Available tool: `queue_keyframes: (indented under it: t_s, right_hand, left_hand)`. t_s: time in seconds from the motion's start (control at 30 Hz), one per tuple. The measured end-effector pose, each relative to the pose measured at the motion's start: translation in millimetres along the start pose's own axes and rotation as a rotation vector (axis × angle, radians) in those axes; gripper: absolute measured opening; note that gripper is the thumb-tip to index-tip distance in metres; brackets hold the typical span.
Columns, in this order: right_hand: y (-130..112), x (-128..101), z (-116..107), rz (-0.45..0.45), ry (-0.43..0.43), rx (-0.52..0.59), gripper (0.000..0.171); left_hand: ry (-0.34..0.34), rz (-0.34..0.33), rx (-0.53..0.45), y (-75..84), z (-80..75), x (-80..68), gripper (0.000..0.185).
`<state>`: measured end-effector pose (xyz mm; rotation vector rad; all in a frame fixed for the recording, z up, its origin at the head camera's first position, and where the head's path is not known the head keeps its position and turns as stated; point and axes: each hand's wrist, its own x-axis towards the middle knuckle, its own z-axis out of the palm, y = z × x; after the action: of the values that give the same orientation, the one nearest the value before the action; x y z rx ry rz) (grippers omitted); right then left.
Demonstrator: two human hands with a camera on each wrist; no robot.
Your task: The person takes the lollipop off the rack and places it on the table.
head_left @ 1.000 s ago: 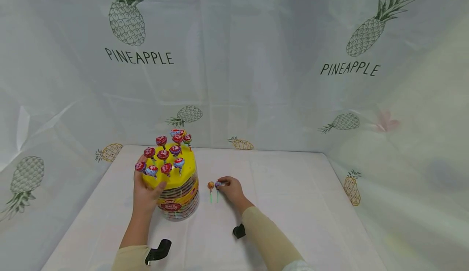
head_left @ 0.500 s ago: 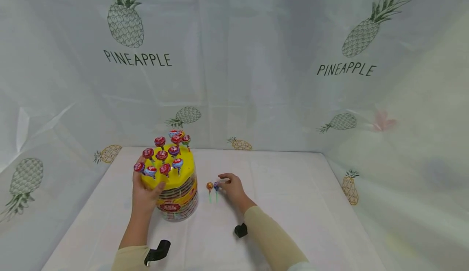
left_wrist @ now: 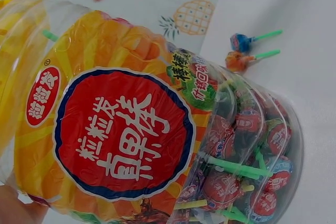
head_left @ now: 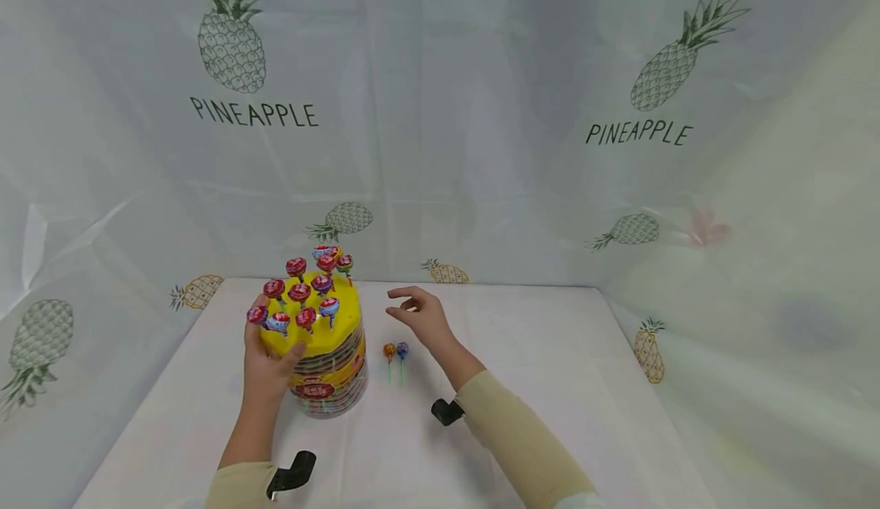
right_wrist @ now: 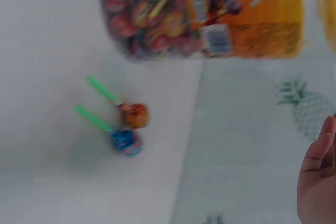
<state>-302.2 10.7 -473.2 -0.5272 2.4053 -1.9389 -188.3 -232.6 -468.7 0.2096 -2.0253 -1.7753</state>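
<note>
My left hand (head_left: pixel 266 371) grips the yellow lid (head_left: pixel 349 325) of a large clear lollipop jar (head_left: pixel 333 375), thumb on the near side. Several wrapped lollipops (head_left: pixel 299 293) stand upright in the lid's top. More lollipops (left_wrist: pixel 220 187) show through the jar's clear wall in the left wrist view. To the jar's right, an orange-wrapped lollipop (head_left: pixel 389 349) and a blue-purple one (head_left: pixel 402 350) lie side by side on the table, green sticks toward me. Above and beyond them hangs my right hand (head_left: pixel 425 319), holding nothing, thumb and fingers apart.
A white cloth covers the table (head_left: pixel 522 387). Behind it hangs a pale curtain (head_left: pixel 467 150) printed with pineapples. Both wrists carry black camera mounts, the left mount (head_left: pixel 292 472) close to the table's near side.
My right hand has let go of the blue-purple lollipop, then risen and moved away from me. Both loose lollipops stay on the table. My left hand keeps its grip on the jar.
</note>
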Motion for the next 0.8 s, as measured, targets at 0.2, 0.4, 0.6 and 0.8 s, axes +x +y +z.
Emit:
queue_keyframes:
  t_s: [0.2,0.4,0.6,0.8]
  right_hand:
    - [-41.8,0.4,5.6,-0.094,-0.059,0.028,0.027]
    - [-89.1,-8.7,11.7,-0.206,-0.112,0.078,0.029]
    - [-95.0,0.0,21.2,-0.293,-0.098,0.085,0.030]
    - [-97.2,7.4,31.0,-0.261,-0.033,0.059,0.029]
  left_hand:
    - [-0.004,0.003,-0.012,1.0,-0.8,-0.2,0.086]
    - [-0.006,-0.003,-0.014,0.4,-1.9,-0.9,0.086]
    - [-0.015,0.005,-0.026,1.1,-1.5,-1.2,0.086]
    - [-0.018,0.009,-0.020,-0.3,-1.8,-1.0,0.087]
